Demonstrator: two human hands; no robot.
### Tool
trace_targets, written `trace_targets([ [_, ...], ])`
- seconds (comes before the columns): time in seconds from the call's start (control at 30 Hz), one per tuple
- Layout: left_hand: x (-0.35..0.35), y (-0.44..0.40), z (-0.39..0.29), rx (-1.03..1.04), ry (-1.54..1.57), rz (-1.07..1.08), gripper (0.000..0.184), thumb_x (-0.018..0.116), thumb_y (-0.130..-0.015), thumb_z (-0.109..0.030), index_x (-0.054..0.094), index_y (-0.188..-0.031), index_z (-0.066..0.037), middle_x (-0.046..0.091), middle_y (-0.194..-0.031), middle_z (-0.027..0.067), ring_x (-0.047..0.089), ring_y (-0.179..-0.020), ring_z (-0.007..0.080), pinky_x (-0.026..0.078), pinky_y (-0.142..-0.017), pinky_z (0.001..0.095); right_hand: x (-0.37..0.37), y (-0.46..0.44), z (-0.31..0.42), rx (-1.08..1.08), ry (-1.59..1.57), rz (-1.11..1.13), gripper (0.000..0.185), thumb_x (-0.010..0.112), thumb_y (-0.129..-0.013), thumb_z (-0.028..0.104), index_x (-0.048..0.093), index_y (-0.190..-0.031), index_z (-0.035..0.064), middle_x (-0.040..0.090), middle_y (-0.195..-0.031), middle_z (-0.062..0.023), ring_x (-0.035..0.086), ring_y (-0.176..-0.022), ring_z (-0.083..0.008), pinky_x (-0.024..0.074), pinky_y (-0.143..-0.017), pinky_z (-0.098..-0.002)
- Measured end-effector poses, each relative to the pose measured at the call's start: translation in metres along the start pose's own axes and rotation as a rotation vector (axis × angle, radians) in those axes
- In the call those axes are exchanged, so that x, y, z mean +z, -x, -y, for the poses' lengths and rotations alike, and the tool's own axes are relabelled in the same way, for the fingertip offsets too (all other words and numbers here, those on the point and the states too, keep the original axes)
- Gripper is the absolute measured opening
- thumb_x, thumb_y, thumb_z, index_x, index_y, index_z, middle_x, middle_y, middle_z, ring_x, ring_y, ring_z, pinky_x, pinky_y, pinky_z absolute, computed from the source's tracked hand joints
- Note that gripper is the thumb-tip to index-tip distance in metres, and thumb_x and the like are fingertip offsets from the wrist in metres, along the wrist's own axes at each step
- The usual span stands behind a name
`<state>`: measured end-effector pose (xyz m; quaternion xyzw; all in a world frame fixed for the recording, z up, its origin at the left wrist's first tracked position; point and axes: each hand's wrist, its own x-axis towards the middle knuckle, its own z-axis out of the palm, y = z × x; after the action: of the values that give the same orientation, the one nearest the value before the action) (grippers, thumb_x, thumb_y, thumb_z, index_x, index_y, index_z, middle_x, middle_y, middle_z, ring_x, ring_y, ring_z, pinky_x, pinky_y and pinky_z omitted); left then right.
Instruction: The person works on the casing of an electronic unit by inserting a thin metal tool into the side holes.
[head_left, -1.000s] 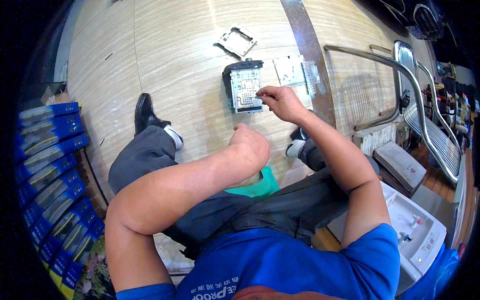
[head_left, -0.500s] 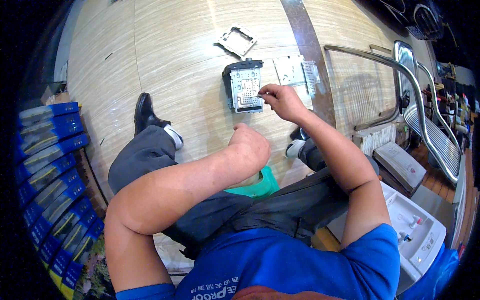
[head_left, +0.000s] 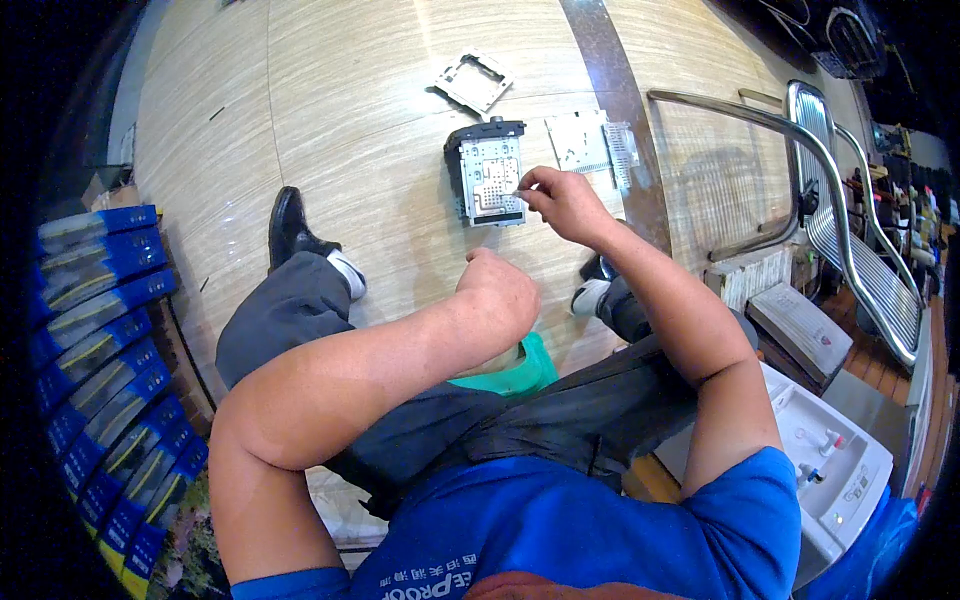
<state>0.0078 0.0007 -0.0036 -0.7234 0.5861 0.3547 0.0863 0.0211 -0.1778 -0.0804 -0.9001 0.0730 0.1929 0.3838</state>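
Observation:
A boxy metal electronic unit (head_left: 493,180), resembling a car stereo, sits on the floor with its perforated face up and a black panel along its far end. At its right edge, my right hand (head_left: 565,203) has thumb and fingers pinched together. Something tiny seems to be between the fingertips, too small to name. My left hand (head_left: 500,292) is curled closed, nearer to me than the unit and apart from it. Whatever its fingers may hold is hidden. A pale metal frame (head_left: 474,82) lies beyond the unit, and a flat metal plate (head_left: 578,142) rests to its right.
Tiled floor (head_left: 360,130) surrounds the parts. A green stool (head_left: 515,375) shows beneath me. Blue-and-yellow boxes (head_left: 100,270) are stacked at left. To the right stand a metal-framed chair (head_left: 820,150) and a white water dispenser (head_left: 830,460).
Almost nothing differs. My left hand has shifted very slightly, and my right hand stays pinched at the unit's edge.

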Motion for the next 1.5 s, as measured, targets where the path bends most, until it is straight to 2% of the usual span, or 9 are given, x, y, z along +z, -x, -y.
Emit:
trace_targets([
  [0.03, 0.001, 0.000, 0.000, -0.008, 0.005, -0.013, 0.019, 0.056, -0.086, -0.014, 0.070, -0.098, -0.011, 0.073, -0.092, 0.0074, 0.071, -0.085, 0.0231, 0.050, -0.066, 0.0401, 0.000, 0.000, 0.001, 0.009, -0.045, 0.010, 0.023, 0.065, -0.088, 0.020, 0.068, -0.101, 0.0011, 0.070, -0.087, -0.0188, 0.068, -0.081, -0.0329, 0.0532, -0.074, -0.0393],
  [0.23, 0.004, -0.001, -0.001, -0.010, 0.007, -0.049, 0.019, 0.055, -0.087, -0.015, 0.070, -0.097, -0.011, 0.073, -0.092, 0.0076, 0.071, -0.084, 0.0231, 0.050, -0.067, 0.0401, 0.008, -0.002, -0.011, -0.080, -0.103, 0.026, 0.023, 0.063, -0.089, 0.018, 0.069, -0.104, 0.0017, 0.069, -0.092, -0.0206, 0.068, -0.086, -0.0341, 0.0528, -0.077, -0.0392],
  [0.37, 0.005, -0.001, 0.000, 0.000, 0.014, -0.049, 0.018, 0.056, -0.086, -0.015, 0.069, -0.097, -0.011, 0.073, -0.092, 0.0081, 0.071, -0.084, 0.0233, 0.050, -0.066, 0.0400, 0.003, -0.002, -0.004, -0.061, -0.073, 0.036, 0.023, 0.064, -0.089, 0.018, 0.069, -0.103, 0.0012, 0.069, -0.091, -0.0206, 0.068, -0.084, -0.0337, 0.0528, -0.076, -0.0392],
  [0.43, 0.005, 0.000, 0.000, 0.005, -0.020, -0.053, 0.018, 0.057, -0.085, -0.014, 0.069, -0.097, -0.010, 0.073, -0.091, 0.0086, 0.071, -0.083, 0.0234, 0.050, -0.064, 0.0398, -0.005, 0.001, 0.007, 0.034, 0.050, 0.086, 0.023, 0.064, -0.088, 0.019, 0.069, -0.102, 0.0006, 0.069, -0.090, -0.0206, 0.068, -0.082, -0.0331, 0.0528, -0.075, -0.0391],
  [0.83, 0.006, 0.001, 0.000, 0.009, -0.013, -0.074, 0.017, 0.057, -0.084, -0.014, 0.070, -0.095, -0.010, 0.073, -0.088, 0.0083, 0.071, -0.080, 0.0229, 0.051, -0.061, 0.0401, 0.009, -0.002, -0.014, -0.110, -0.073, 0.041, 0.024, 0.063, -0.089, 0.019, 0.069, -0.103, 0.0008, 0.070, -0.089, -0.0196, 0.068, -0.082, -0.0332, 0.0532, -0.075, -0.0390],
  [1.03, 0.009, 0.000, 0.001, 0.027, -0.028, -0.091, 0.017, 0.057, -0.084, -0.014, 0.071, -0.094, -0.010, 0.073, -0.087, 0.0080, 0.071, -0.078, 0.0227, 0.050, -0.059, 0.0397, -0.002, 0.000, 0.000, 0.007, 0.061, 0.052, 0.026, 0.064, -0.088, 0.022, 0.069, -0.102, 0.0009, 0.069, -0.086, -0.0200, 0.068, -0.079, -0.0326, 0.0531, -0.074, -0.0393],
  [1.13, 0.009, -0.001, 0.001, 0.022, -0.013, -0.082, 0.018, 0.057, -0.084, -0.014, 0.070, -0.094, -0.010, 0.073, -0.087, 0.0080, 0.071, -0.078, 0.0228, 0.050, -0.059, 0.0397, 0.002, -0.001, -0.006, 0.019, -0.057, 0.042, 0.025, 0.064, -0.088, 0.021, 0.069, -0.102, 0.0010, 0.069, -0.085, -0.0202, 0.068, -0.079, -0.0318, 0.0530, -0.073, -0.0390],
  [1.33, 0.007, 0.001, 0.002, 0.019, -0.010, -0.088, 0.018, 0.056, -0.084, -0.014, 0.070, -0.095, -0.010, 0.073, -0.086, 0.0077, 0.070, -0.078, 0.0227, 0.049, -0.060, 0.0399, 0.005, -0.001, -0.009, -0.074, -0.090, 0.033, 0.024, 0.063, -0.089, 0.019, 0.070, -0.103, 0.0010, 0.070, -0.087, -0.0208, 0.068, -0.080, -0.0319, 0.0531, -0.074, -0.0388],
  [1.5, 0.006, 0.002, 0.001, 0.020, -0.012, -0.082, 0.017, 0.057, -0.084, -0.014, 0.069, -0.095, -0.010, 0.073, -0.086, 0.0071, 0.070, -0.078, 0.0223, 0.049, -0.060, 0.0396, 0.005, -0.001, -0.008, -0.045, -0.047, 0.036, 0.025, 0.064, -0.089, 0.020, 0.069, -0.103, 0.0004, 0.070, -0.088, -0.0208, 0.068, -0.082, -0.0323, 0.0531, -0.075, -0.0389],
])
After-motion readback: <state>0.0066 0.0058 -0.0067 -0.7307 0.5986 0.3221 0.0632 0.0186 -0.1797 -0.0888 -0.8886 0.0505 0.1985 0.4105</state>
